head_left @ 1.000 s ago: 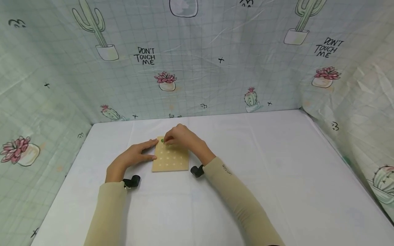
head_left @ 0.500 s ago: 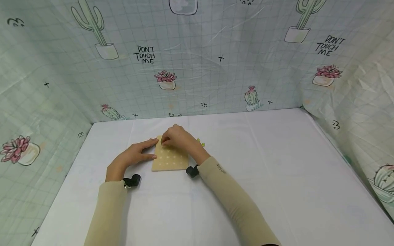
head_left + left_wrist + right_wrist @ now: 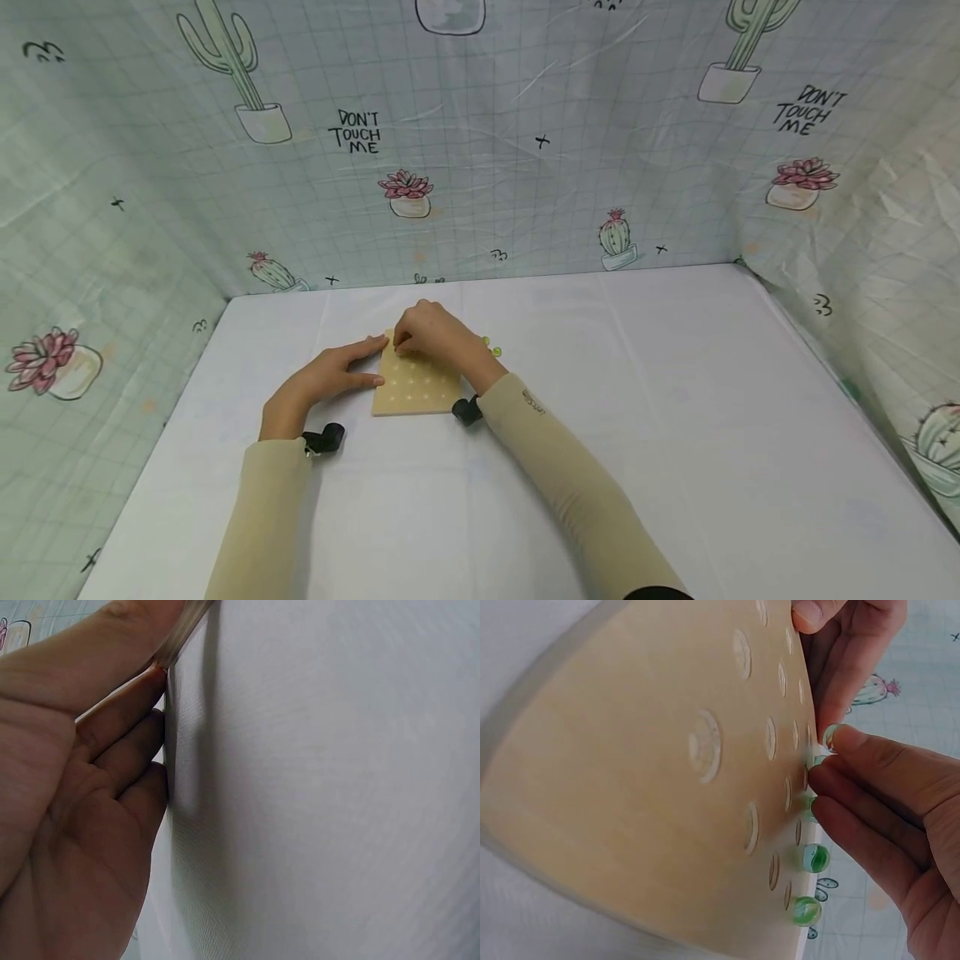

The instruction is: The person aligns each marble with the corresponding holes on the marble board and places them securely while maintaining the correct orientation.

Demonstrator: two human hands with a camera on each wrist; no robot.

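Observation:
A light wooden board with rows of round hollows lies on the white table. My left hand rests along its left side, thumb and forefinger spread and touching the edge. Over the far left corner of the board, my right hand is bent down with its fingertips together. In the right wrist view, its thumb and fingers pinch a clear glass marble close above the surface. Several green-swirled marbles, such as one marble in the same view, sit in a row along the board's far edge. The right hand partly covers that row.
Two yellow-green marbles show just beyond my right wrist, right of the board. White cloth covers the table, and a cactus-print curtain encloses it at the back and sides.
My right hand has shifted slightly left over the board's far corner, covering a green marble seen there before. The yellow-green marbles have come into sight beside its wrist. My left hand stays put.

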